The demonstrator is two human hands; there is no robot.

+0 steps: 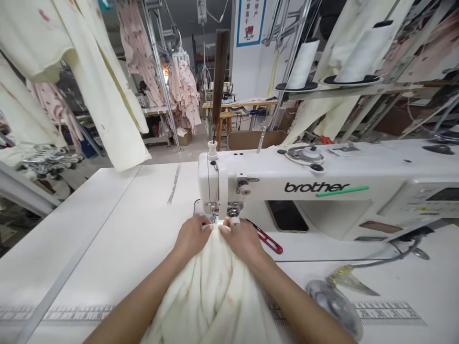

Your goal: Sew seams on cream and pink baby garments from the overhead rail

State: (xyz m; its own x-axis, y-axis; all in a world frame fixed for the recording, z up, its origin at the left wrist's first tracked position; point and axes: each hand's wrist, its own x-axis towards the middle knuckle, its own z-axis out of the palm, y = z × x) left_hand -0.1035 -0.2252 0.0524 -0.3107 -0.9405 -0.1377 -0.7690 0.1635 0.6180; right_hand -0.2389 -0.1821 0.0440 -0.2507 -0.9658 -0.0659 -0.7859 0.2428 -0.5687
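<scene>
A cream fabric piece (215,286) with faint pink marks runs from my lap up to the needle area of a white sewing machine (265,172). Close to the presser foot (215,217), my left hand (193,235) pinches the cloth's edge from the left. My right hand (244,239) grips the same edge from the right, fingertips near the other hand's. The fabric's very edge under the foot is mostly hidden by fingers. Just right of my right hand lies a red-handled cutter (268,239), partly covered by the hand.
A dark phone (288,216) lies under the machine arm. On the table's right are a clear round object (335,306) and a yellow-ended nozzle (344,276). Thread cones (303,64) stand behind. Cream garments (107,95) hang at left, over the white table (118,229).
</scene>
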